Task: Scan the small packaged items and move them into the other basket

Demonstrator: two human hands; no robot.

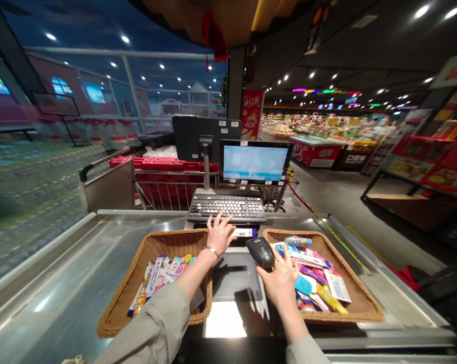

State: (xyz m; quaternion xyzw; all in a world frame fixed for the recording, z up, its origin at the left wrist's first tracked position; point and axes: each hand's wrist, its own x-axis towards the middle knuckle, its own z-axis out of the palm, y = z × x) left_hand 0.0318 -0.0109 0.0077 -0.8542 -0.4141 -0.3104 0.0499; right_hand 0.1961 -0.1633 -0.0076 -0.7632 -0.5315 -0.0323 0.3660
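My left hand [220, 235], palm down with fingers spread, reaches over the front edge of a black keyboard [228, 207]. Just right of its fingertips is a narrow white-and-purple box [245, 232]; whether the hand touches it is unclear. My right hand [281, 280] is at the left rim of the right wicker basket [365, 303], fingers stretched apart and thumb out to the left. A black barcode scanner [260, 252] is right beside its thumb and index finger; its handle is hidden. That basket holds several colourful packets and a yellow-and-blue item [329, 298].
A left wicker basket [118, 303] with several slim packets [154, 280] sits under my left forearm. Behind the keyboard stand a lit monitor [254, 162] and a dark screen back [198, 139]. Metal counter [72, 283] spans both sides. A trolley with red contents [167, 177] stands beyond.
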